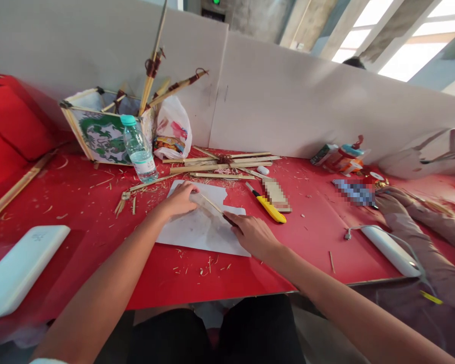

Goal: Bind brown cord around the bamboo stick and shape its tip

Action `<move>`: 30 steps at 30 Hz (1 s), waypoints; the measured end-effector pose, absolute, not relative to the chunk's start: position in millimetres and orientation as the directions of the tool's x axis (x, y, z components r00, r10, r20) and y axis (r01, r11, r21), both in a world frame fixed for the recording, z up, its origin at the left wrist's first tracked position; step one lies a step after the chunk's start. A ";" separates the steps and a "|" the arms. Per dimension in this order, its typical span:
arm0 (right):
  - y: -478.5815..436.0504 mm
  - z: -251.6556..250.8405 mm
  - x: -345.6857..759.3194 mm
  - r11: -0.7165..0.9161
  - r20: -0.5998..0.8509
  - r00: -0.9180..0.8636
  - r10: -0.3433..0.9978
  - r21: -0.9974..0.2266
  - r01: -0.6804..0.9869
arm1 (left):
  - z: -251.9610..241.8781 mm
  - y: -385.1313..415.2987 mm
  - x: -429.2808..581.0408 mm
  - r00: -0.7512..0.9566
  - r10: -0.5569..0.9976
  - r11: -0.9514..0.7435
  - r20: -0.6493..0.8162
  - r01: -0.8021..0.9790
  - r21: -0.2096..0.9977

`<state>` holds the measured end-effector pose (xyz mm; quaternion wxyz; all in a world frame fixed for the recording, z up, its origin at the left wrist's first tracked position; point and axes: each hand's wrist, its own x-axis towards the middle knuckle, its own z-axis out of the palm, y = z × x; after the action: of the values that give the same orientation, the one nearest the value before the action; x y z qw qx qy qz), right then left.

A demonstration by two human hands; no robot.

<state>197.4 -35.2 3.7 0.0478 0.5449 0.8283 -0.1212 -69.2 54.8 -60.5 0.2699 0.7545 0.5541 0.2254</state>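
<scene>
My left hand (182,198) rests on a white sheet of paper (208,237), its fingers bent and partly hidden. What they hold, if anything, I cannot make out. On the sheet's right part, my right hand (255,233) is closed around a slim tool (229,219) with a dark handle. A thin pale length (211,203) runs from this handle toward my left fingertips; whether it belongs to the tool or is a separate strip is unclear. Beyond my right hand lies a yellow utility knife (271,208) beside a blurred flat object (276,194).
Split bamboo strips (220,164) and shavings lie behind the paper. A water bottle (141,151), a painted box (102,134) and a plastic bag (173,129) stand at back left. White power banks (30,263) (390,250) flank me. Another person's sleeve (405,227) is at right.
</scene>
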 end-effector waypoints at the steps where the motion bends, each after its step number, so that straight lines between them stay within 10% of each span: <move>1: -33.8 3.6 196.5 0.392 -0.211 -0.414 0.886 -0.139 0.910 | -60.5 54.7 -69.2 0.285 0.958 -0.241 0.043 0.714 0.657; 30: -47.8 0.5 202.1 0.544 -0.305 -0.520 0.798 -0.009 0.839 | -60.8 54.2 -69.9 0.285 0.958 -0.227 0.024 0.708 0.669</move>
<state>202.1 -47.8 0.5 0.1333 0.4714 0.8684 -0.0776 -69.9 54.2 -60.8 0.2804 0.7509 0.5547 0.2231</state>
